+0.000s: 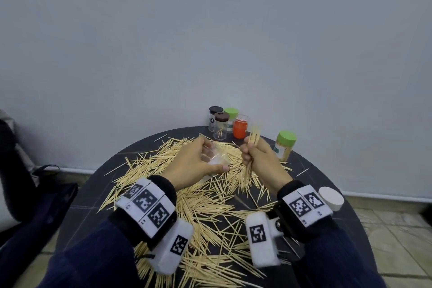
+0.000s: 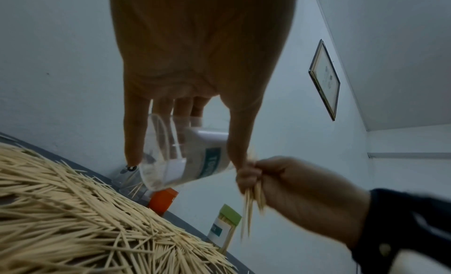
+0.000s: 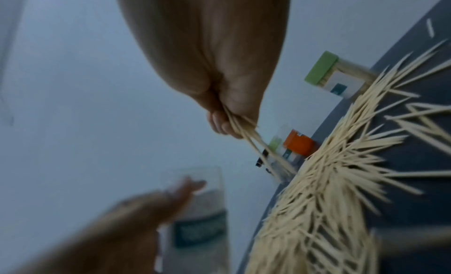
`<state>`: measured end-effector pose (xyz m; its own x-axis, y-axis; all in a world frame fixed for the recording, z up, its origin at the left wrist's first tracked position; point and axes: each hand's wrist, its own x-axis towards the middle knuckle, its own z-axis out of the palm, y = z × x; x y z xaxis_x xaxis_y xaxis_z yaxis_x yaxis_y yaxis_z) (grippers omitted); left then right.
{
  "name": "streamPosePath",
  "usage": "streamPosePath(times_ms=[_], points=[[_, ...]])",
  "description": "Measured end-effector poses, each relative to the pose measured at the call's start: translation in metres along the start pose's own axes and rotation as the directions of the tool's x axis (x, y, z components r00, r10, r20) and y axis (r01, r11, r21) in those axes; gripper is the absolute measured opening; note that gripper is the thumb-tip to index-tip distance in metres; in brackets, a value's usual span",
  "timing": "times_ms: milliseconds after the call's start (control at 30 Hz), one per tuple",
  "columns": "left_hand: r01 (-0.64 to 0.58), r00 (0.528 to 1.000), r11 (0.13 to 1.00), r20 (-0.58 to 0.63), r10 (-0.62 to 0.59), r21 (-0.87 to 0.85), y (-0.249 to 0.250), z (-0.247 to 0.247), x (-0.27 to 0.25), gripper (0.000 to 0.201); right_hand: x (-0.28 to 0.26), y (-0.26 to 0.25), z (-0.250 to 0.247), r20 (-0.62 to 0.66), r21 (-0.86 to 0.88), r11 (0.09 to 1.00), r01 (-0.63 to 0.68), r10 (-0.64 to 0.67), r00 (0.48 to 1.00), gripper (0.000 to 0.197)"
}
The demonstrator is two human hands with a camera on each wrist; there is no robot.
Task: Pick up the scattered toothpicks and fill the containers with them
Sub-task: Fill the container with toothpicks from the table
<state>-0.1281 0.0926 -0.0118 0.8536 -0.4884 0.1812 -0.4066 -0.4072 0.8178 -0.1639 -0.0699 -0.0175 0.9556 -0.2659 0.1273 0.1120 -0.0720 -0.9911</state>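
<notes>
The left hand (image 1: 196,163) is gripping a clear, open container (image 1: 214,159) above the scattered toothpicks (image 1: 205,206) on the bench (image 1: 350,229); just beside it, the right hand (image 1: 259,156) is clutching a toothpick bundle (image 1: 253,138).

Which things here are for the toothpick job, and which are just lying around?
For the job:
left hand holding the clear container
right hand gripping a toothpick bundle
scattered toothpicks
lidded jars
green-lidded jar

Just lying about:
white lid, perhaps the container's
dark bag
framed picture
</notes>
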Motion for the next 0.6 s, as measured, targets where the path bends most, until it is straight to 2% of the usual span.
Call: streamPosePath(times_ms=[133, 267, 333, 400, 600], points=[[0.064, 0.992, 0.998, 0.108, -0.064, 0.005, -0.002, 0.007, -0.001, 0.052, -0.002, -0.019, 0.003, -0.097, 0.353, 0.928, 0.122, -0.094, 0.991, 0.027], [0.060, 0.980, 0.998, 0.192, -0.062, 0.017, 0.002, 0.015, -0.004, 0.057, -0.005, -0.024, 0.008, -0.112, 0.506, 0.848, 0.158, -0.117, 0.987, 0.028], [0.055, 0.975, 0.997, 0.220, -0.043, -0.045, 0.004, 0.017, -0.006, 0.053, -0.007, -0.018, 0.012, -0.067, 0.518, 0.847, 0.116, -0.096, 0.993, 0.026], [0.056, 0.975, 0.992, 0.221, -0.029, -0.116, 0.006, 0.017, -0.006, 0.049, -0.009, -0.009, 0.015, -0.032, 0.454, 0.887, 0.081, -0.075, 0.997, 0.023], [0.081, 0.976, 0.973, 0.213, -0.035, -0.214, 0.007, 0.015, -0.006, 0.047, -0.013, -0.004, 0.015, 0.052, 0.390, 0.917, 0.081, -0.110, 0.993, 0.022]])
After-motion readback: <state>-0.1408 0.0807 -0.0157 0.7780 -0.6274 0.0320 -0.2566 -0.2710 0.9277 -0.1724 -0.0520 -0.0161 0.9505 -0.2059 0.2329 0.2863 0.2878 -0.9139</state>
